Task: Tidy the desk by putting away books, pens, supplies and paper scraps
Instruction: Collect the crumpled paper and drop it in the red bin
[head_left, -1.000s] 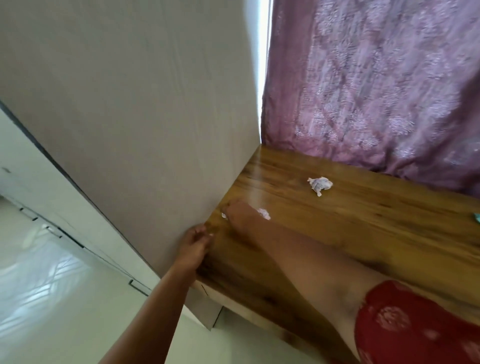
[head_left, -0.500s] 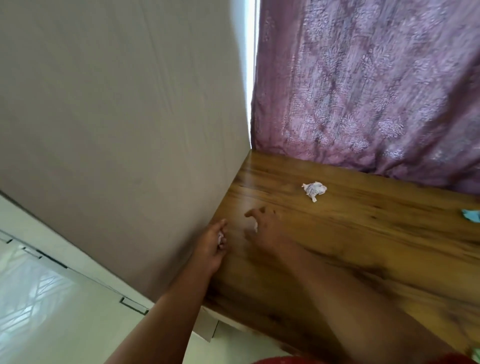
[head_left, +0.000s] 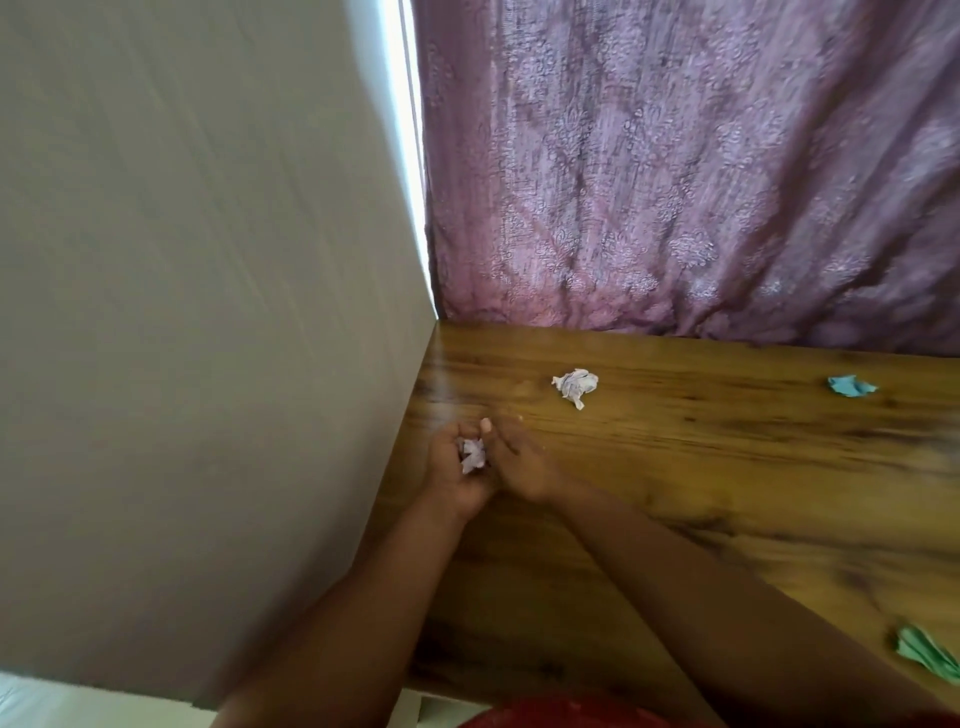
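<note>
Head view: at the wooden desk (head_left: 675, 467) beside a pale cabinet panel (head_left: 208, 312), the left hand (head_left: 452, 473) cups a small crumpled paper scrap (head_left: 472, 455); the right hand (head_left: 519, 462) rests alongside, fingers loose, holding nothing visible. Likely featherlight and soft, the scrap should pinch anywhere

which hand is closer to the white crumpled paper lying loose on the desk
Right. The right hand lies on the desk just below and left of the white crumpled paper; the left hand, cupping another small scrap, sits further left by the wall.
</note>
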